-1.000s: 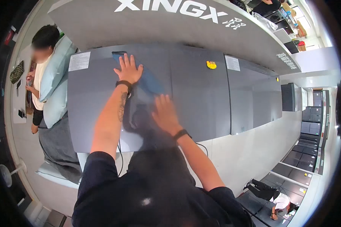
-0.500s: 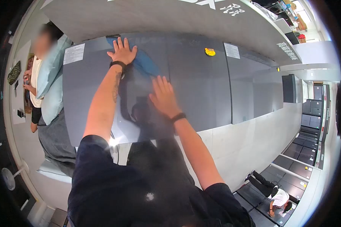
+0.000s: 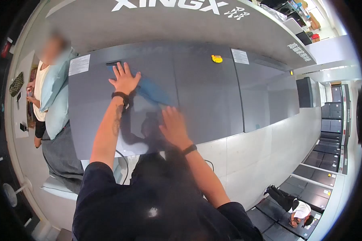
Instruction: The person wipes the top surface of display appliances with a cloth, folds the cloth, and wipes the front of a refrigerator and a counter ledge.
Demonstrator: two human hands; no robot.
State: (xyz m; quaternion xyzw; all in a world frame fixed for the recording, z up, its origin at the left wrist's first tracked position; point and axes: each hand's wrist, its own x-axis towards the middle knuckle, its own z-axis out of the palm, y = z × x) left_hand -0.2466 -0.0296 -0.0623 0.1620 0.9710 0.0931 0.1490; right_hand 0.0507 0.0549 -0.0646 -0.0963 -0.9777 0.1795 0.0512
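Note:
A blue cloth lies stretched slantwise on the dark grey glossy top of a large appliance, possibly a chest freezer. Flat on the cloth's upper left end is my left hand, fingers spread. A dark edge of the cloth pokes out beyond those fingertips. My right hand rests lower, its fingers stretched out and slightly blurred, with the fingertips at the cloth's lower right end. A white printed label is stuck on the top's left corner.
A yellow tag sits on the surface to the right. Another dark top adjoins there. A grey sign panel rises behind. One person sits at left beside light-blue pillows; another person bends over dark units at lower right.
Both hands have slid toward me across the dark top, and the blue cloth has moved with them. The view has tilted up slightly, showing more of the sign.

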